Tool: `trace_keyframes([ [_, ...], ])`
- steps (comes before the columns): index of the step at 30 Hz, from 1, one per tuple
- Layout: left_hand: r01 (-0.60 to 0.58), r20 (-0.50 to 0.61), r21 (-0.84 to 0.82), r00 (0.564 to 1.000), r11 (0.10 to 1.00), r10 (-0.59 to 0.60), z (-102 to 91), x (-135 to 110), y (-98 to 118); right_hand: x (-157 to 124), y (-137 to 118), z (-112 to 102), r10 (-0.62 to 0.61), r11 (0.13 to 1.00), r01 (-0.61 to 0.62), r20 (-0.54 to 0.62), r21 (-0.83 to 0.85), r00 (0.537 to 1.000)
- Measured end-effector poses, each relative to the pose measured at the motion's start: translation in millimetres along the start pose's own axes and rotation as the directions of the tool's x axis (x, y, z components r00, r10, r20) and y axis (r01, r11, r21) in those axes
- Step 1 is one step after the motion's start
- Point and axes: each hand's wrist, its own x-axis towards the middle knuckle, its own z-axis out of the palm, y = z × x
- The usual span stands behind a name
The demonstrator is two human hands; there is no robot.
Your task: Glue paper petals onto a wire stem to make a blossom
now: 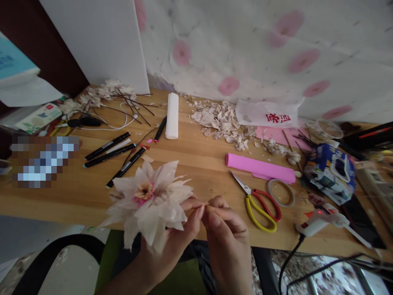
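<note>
A large handmade flower [166,192] with pale, papery pointed petals and a pink and orange centre faces up in front of my left wrist. My left hand [181,231] is closed at its lower right side, and the flower's stem is hidden behind petals and fingers. Close against it, my right hand [229,233] is also closed. The thumbs and fingertips of both hands meet in a pinch over the desk's front edge. Something thin and tan just shows between them, too small to name.
On the wooden desk [196,164] lie scissors [260,205], a tape roll [281,192], a pink paper roll [260,168], a white roll [172,116] and several markers [125,167]. A lit glue gun [319,221] with a cable rests at right. Dried petals [217,119] lie behind.
</note>
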Motion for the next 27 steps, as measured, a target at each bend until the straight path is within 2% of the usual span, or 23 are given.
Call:
trace_keyframes([
  [3,-0.147,-0.047,0.084,0.987,0.985,0.152,1.7,3,-1,1,0,1,-0.006,1.000,0.006,-0.024,0.000,1.000],
  [6,-0.184,-0.103,0.074,0.976,0.980,0.191,4.0,7,0,4,-2,0,-0.027,0.999,0.028,-0.081,0.020,0.996],
  [8,-0.125,-0.105,-0.016,0.987,0.992,0.123,5.5,9,1,6,-5,0,-0.009,0.998,0.014,-0.088,0.059,0.996],
  [12,0.032,0.020,-0.216,0.999,0.976,-0.028,7.8,10,2,9,-7,2,0.060,0.987,-0.057,-0.019,0.149,0.998],
  [16,0.150,0.108,-0.356,0.987,0.922,-0.119,7.6,10,2,6,-6,2,0.084,0.982,-0.088,0.028,0.166,0.996],
  [23,0.249,0.177,-0.485,0.967,0.838,-0.185,5.0,9,-3,1,-5,2,0.126,0.973,-0.130,0.033,0.191,0.992],
  [27,0.357,0.218,-0.570,0.934,0.740,-0.282,5.9,11,-3,0,2,0,0.156,0.971,-0.159,0.032,0.181,0.987],
])
